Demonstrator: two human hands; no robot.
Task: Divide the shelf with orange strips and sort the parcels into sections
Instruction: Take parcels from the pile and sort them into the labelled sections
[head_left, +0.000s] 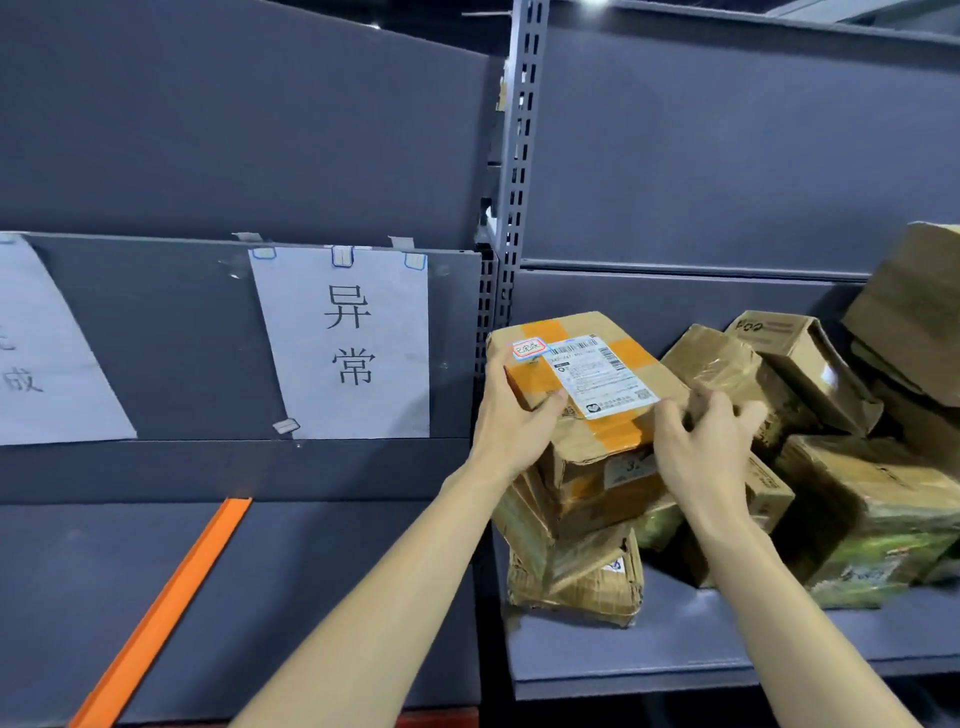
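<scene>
A cardboard parcel (587, 364) with orange tape, a white shipping label and a small red-edged sticker sits atop a heap of parcels on the right shelf. My left hand (511, 415) grips its left edge, thumb on top. At the parcel's right front corner my right hand (696, 441) holds it with curled fingers. An orange strip (171, 603) lies diagonally on the left shelf (311, 597), running from the back wall to the front edge.
Several brown cardboard parcels (831, 467) are piled on the right shelf (675, 649). A perforated grey upright (511, 208) separates the two shelf bays. Two white paper signs (348, 343) with printed characters are taped to the left bay's back panel.
</scene>
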